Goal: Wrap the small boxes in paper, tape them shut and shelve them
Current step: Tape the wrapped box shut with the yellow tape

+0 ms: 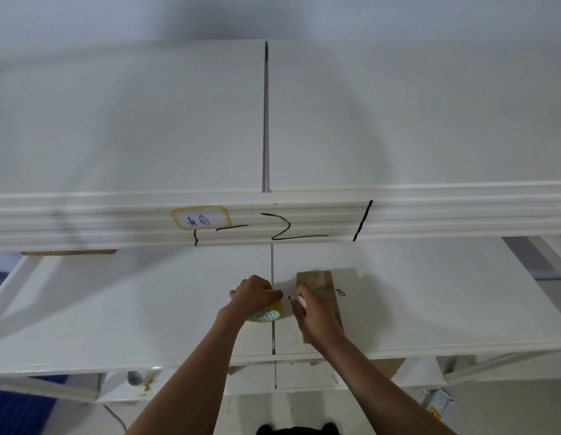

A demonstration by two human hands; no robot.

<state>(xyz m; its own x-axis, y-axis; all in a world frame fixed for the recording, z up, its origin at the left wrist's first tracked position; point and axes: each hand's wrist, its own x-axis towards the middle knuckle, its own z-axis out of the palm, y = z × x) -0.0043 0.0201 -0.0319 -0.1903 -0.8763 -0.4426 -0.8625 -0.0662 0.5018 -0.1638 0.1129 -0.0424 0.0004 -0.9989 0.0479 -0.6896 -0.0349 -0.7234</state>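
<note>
**A:** So where are we at here? Looks to us like the taping step. The paper-wrapped box (317, 304) is lying on the white shelf board (147, 309), just right of the seam between the two panels, and nothing has gone up on a shelf yet as far as we can see.

**B:** Yep, same read. Our left hand (252, 295) has its fingers curled over the top of the yellow tape roll (266, 313), which sits on the board right beside the box. Our right hand (310, 312) is down on the box's left edge, and something pinkish-white shows at the fingertips, but we can't tell what it is or whether the fingers are actually pinching anything or just pressing flat. Too small to call.

**A:** Is there tape stretched between roll and box?

**B:** Can't make it out, honestly. Clear tape on brown paper is basically invisible here.

**A:** Fair. So next we'd guess: pull a length off the roll, lay it over the paper seam, smooth it down, then tear it. Box needs to stay pinned while the roll pulls away or the wrap slides open.

**B:** Agreed. Then it goes up by the ledge with the handwritten label (200, 218), probably.
</note>
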